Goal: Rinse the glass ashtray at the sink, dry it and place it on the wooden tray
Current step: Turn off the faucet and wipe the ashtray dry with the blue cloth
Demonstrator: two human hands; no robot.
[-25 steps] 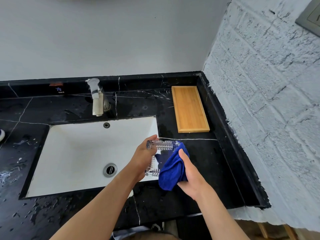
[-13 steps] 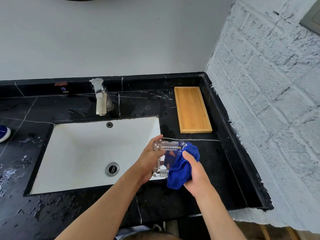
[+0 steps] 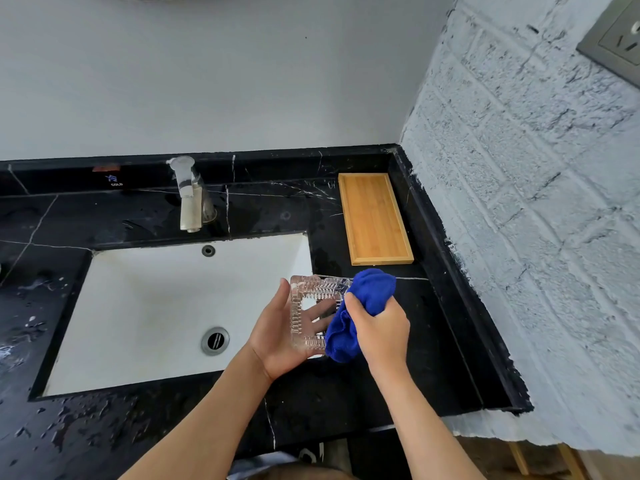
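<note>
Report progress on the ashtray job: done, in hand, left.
Done, apparently: rinsing. No water runs from the faucet, and the glass ashtray is out of the sink.
In hand: drying. The left hand holds the ashtray up while the right hand presses a blue cloth against its right side.
Left: finish wiping, then set it on the wooden tray, which holds nothing yet.

The blue cloth (image 3: 360,313) covered the glass ashtray's (image 3: 313,306) right side, and the left hand's (image 3: 277,336) fingers only showed blurry through the glass. Wall socket (image 3: 614,46) was cut off top right.
</note>
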